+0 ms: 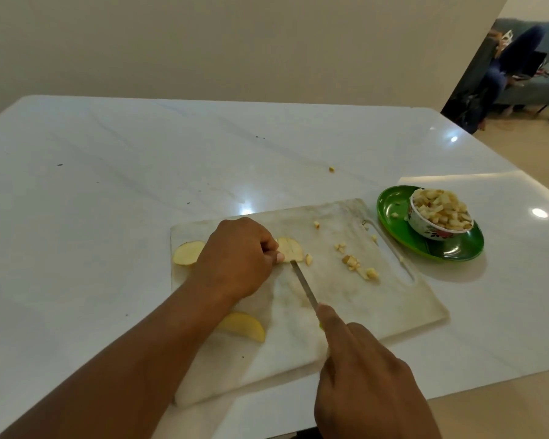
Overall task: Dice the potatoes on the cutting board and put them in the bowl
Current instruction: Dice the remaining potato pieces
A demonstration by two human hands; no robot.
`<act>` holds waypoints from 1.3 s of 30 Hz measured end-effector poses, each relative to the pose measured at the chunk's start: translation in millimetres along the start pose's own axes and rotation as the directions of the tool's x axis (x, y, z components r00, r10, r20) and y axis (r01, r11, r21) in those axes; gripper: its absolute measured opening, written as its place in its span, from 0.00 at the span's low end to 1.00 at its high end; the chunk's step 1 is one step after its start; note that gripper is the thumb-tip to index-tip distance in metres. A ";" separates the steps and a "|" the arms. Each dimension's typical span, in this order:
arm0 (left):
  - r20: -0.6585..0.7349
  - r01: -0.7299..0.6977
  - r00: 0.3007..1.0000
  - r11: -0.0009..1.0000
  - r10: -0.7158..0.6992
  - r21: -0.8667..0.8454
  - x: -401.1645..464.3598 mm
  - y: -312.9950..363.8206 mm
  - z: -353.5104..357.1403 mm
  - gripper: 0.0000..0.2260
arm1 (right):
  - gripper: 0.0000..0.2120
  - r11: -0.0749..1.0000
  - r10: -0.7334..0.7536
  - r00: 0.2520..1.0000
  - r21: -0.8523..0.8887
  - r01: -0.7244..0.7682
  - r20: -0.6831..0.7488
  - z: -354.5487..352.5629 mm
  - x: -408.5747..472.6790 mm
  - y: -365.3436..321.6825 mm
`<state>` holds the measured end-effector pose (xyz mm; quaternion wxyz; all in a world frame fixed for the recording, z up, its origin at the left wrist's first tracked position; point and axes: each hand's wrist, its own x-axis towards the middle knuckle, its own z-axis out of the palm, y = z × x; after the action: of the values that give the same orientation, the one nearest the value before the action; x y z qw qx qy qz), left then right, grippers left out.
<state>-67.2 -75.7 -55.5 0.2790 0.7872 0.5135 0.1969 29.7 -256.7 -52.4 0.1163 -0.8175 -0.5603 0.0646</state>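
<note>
The potato slice [289, 249] lies flat near the middle of the white cutting board [377, 299], pinned under the curled fingers [274, 252] of the left hand [235, 258]. The knife [304, 285] blade tip meets the slice just beside those fingers; the right hand [362, 372] is wrapped around the handle, forefinger stretched along the spine. Diced bits [357, 266] sit right of the blade. Two more slices (one [187, 253] behind the left hand, one [244, 326] under the forearm) wait on the board. Further right, the bowl [438, 213] heaped with dice stands on a green plate [457, 248] on the white surface [108, 201].
</note>
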 end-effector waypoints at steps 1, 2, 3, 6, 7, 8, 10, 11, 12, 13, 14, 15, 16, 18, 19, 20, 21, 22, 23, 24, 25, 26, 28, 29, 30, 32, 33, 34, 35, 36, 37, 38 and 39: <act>0.011 0.009 1.000 0.999 -0.009 -0.041 -0.3 -0.7 -2.8 0.06 | 0.31 1.000 0.004 0.999 0.016 -0.004 -0.036 -4.9 -0.5 -1.1; 0.030 0.020 0.999 0.996 -0.017 -0.089 0.5 -1.9 -5.4 0.06 | 0.30 0.999 0.001 0.999 0.035 0.000 -0.040 -7.4 1.4 -2.0; 0.046 0.030 0.999 0.990 -0.023 -0.137 1.4 -2.7 -8.3 0.07 | 0.30 1.000 -0.002 0.999 0.012 0.003 -0.046 -3.9 4.3 -2.2; 0.032 0.068 0.998 0.965 -0.062 -0.253 3.4 -4.5 -14.1 0.07 | 0.31 0.995 -0.101 0.991 0.002 0.102 -0.089 -0.9 16.1 -13.2; 0.006 0.070 0.997 0.958 -0.071 -0.279 3.9 -4.3 -15.7 0.07 | 0.32 0.993 -0.119 0.988 0.001 0.120 -0.097 -0.1 19.4 -19.4; -0.027 0.066 0.997 0.951 -0.078 -0.301 4.4 -4.2 -17.4 0.07 | 0.33 0.988 -0.148 0.985 0.030 0.151 -0.087 2.1 23.1 -24.7; -0.072 0.067 0.992 0.928 -0.100 -0.366 5.9 -4.7 -22.3 0.06 | 0.34 0.978 -0.164 0.986 0.128 0.168 -0.037 4.4 26.1 -32.2; -0.075 0.075 0.991 0.915 -0.114 -0.396 6.9 -5.7 -25.5 0.06 | 0.34 0.980 -0.151 0.988 0.125 0.152 -0.019 5.7 25.6 -32.1; -0.071 0.082 0.990 0.905 -0.122 -0.417 8.7 -7.0 -28.7 0.06 | 0.34 0.984 -0.141 0.989 0.106 0.144 -0.035 5.6 26.3 -29.1; -0.068 0.086 0.989 0.896 -0.128 -0.435 10.1 -9.5 -33.0 0.06 | 0.33 0.990 -0.120 0.992 0.066 0.121 -0.033 5.6 26.2 -25.2; -0.072 0.084 0.989 0.886 -0.131 -0.456 11.7 -12.1 -37.2 0.06 | 0.33 0.995 -0.096 0.995 0.013 0.097 -0.026 6.1 25.8 -18.3; -0.082 0.080 0.987 0.872 -0.136 -0.483 14.0 -15.0 -42.5 0.06 | 0.33 0.996 -0.079 0.996 -0.039 0.077 -0.038 7.9 25.1 -10.8; -0.093 0.076 0.985 0.859 -0.142 -0.506 15.9 -19.0 -49.0 0.06 | 0.33 0.995 -0.065 0.997 -0.085 0.061 -0.044 12.5 24.6 -3.2; -0.103 0.060 0.986 0.865 -0.128 -0.498 19.2 -29.4 -62.6 0.06 | 0.32 0.997 -0.017 0.997 -0.079 0.011 -0.070 10.8 20.3 0.9; -0.095 0.053 0.990 0.892 -0.106 -0.450 20.1 -35.1 -68.7 0.05 | 0.29 0.997 -0.041 0.992 -0.072 0.033 -0.119 12.8 19.3 0.3; -0.076 0.048 0.994 0.930 -0.081 -0.365 21.1 -40.9 -74.1 0.04 | 0.26 0.996 -0.069 0.989 -0.066 0.060 -0.129 13.9 19.5 -3.0; -0.050 0.044 0.997 0.966 -0.058 -0.254 21.2 -46.6 -79.3 0.03 | 0.25 0.993 -0.103 0.988 -0.061 0.096 -0.116 13.1 20.8 -10.2; -0.017 0.040 0.999 0.990 -0.042 -0.135 20.9 -50.5 -83.9 0.01 | 0.26 0.990 -0.135 0.984 -0.059 0.129 -0.118 11.6 24.9 -18.1; 0.018 0.035 0.999 0.999 -0.034 -0.032 19.7 -54.0 -89.0 0.01 | 0.29 0.987 -0.157 0.979 -0.044 0.153 -0.126 11.2 30.4 -25.7; 0.058 0.031 0.998 0.999 -0.033 0.038 18.8 -57.0 -94.0 0.02 | 0.31 0.985 -0.170 0.976 -0.002 0.171 -0.136 10.8 36.8 -29.7; 0.103 0.035 0.994 0.996 -0.044 0.080 17.9 -59.7 -98.7 0.04 | 0.31 0.985 -0.156 0.979 0.060 0.165 -0.129 10.9 41.6 -29.9; 0.148 0.046 0.987 0.993 -0.063 0.111 16.4 -62.4 -104.1 0.07 | 0.31 0.985 -0.144 0.982 0.082 0.154 -0.122 12.0 45.2 -27.6; 0.258 0.068 0.960 0.983 -0.111 0.170 14.7 -69.0 -111.8 0.17 | 0.30 0.992 -0.095 0.987 0.067 0.105 -0.133 6.4 48.4 -17.2; 0.316 0.069 0.940 0.978 -0.131 0.198 14.2 -71.0 -113.6 0.21 | 0.30 0.996 -0.065 0.987 0.054 0.073 -0.144 4.7 49.5 -9.1; 0.364 0.066 0.920 0.974 -0.144 0.219 13.7 -72.4 -114.3 0.24 | 0.30 0.998 -0.027 0.988 0.060 0.037 -0.152 1.4 50.0 -2.4; 0.401 0.061 0.904 0.973 -0.148 0.222 13.8 -75.0 -113.5 0.24 | 0.30 0.999 0.026 0.989 0.045 -0.020 -0.148 -0.8 51.0 6.4; 0.396 0.057 0.908 0.975 -0.141 0.215 14.0 -76.0 -112.8 0.22 | 0.29 0.998 0.043 0.989 0.042 -0.037 -0.143 -1.5 51.8 9.3; 0.383 0.054 0.915 0.978 -0.130 0.204 14.3 -76.4 -112.6 0.20 | 0.29 0.998 0.047 0.989 0.048 -0.041 -0.139 -1.6 52.0 10.9; 0.366 0.054 0.923 0.982 -0.119 0.182 14.7 -76.1 -112.5 0.19 | 0.29 0.998 0.043 0.989 0.053 -0.035 -0.142 -0.9 51.4 11.1; 0.344 0.062 0.933 0.988 -0.109 0.143 15.0 -75.7 -112.8 0.17 | 0.29 0.998 0.033 0.988 0.058 -0.024 -0.148 0.6 50.2 11.3; 0.323 0.073 0.941 0.993 -0.101 0.097 15.5 -75.4 -113.7 0.16 | 0.29 0.997 0.030 0.988 0.070 -0.020 -0.154 1.4 49.4 11.1; 0.310 0.080 0.946 0.995 -0.094 0.055 15.6 -74.4 -114.7 0.16 | 0.29 0.996 0.030 0.986 0.088 -0.015 -0.165 1.9 49.5 12.4; 0.308 0.085 0.947 0.996 -0.090 0.029 15.7 -73.6 -116.1 0.17 | 0.29 0.995 0.030 0.985 0.100 -0.013 -0.171 2.0 50.4 13.2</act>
<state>-181.7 -10.4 -13.3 0.3581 0.7869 0.4994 0.0551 59.5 -214.1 -56.6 0.2038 -0.8192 -0.5357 0.0227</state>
